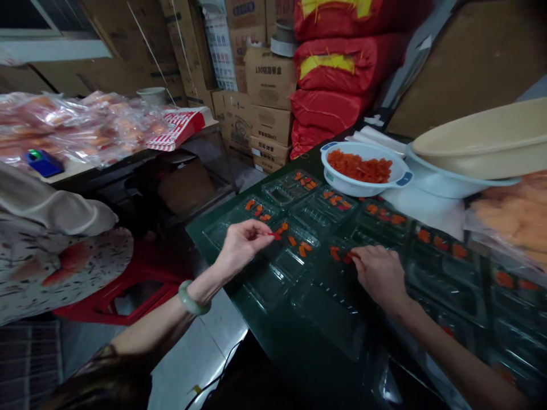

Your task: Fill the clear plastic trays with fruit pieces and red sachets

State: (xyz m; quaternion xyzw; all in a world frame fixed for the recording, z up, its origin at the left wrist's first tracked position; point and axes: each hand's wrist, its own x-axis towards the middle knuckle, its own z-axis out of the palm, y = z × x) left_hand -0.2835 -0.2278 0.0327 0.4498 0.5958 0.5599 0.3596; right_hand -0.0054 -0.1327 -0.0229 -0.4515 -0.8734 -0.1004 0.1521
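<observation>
Red at the grip first: pinches a small red piece (276,235) between thumb and forefinger of the left hand (247,245), just beside the orange pieces (303,249) lying in a see-through tray (280,262). With the fingertips of the right hand (380,276) drawn together at a darker piece (348,258) in the next tray along, touches or almost touches it; cannot tell whether pinched or only nudged. Seems, by the look of it, to be at the step of setting pieces by hand into short rows at the far ends of the trays, one tray under each hand. Probably calls next for lowering the left piece among the orange ones and loosening the pinch lightly, without dragging any neighbours. Around both hands, on the dark green table (273,336), more see-through trays with similar rows. Farther out, a white bowl (361,185) with blue handles, holding a loose heap of orange-red pieces (359,165), and to its right a cream basin (478,151) tilted over a pale one. To the left, a sleeve (51,208) of another person near a red stool (145,279), with plastic-wrapped packets (85,125) heaped beyond. At the back, cardboard boxes (269,82) and stacked red bundles (333,68).
</observation>
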